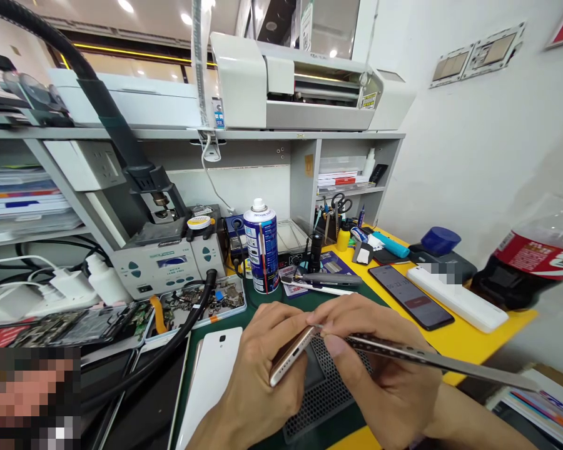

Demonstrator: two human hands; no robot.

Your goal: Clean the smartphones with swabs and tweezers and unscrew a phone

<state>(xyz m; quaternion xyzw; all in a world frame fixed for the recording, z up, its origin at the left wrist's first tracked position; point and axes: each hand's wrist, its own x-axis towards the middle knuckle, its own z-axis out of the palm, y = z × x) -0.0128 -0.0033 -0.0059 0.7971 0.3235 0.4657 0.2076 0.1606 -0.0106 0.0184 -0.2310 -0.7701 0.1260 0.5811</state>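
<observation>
Near the middle front, my left hand (263,369) is closed around a smartphone (293,356). Its light bottom edge with port and speaker holes faces me, and fingers cover most of its body. My right hand (380,362) is closed on slim metal tweezers (469,365) with small holes along the shank. Their broad end points right, past my hand. The tips lie at the phone's upper corner, largely hidden by my fingertips, and both hands meet there. Below the hands is a dark perforated plate (319,400) on a green mat (351,431).
A white phone (211,381) lies on the left. Behind stand a spray can (261,250), a soldering station (164,262) and a tray of parts (229,297). A black hose (187,331) crosses the left side. On the right are a dark phone (410,297), a white bar-shaped device (464,300) and a cola bottle (520,262).
</observation>
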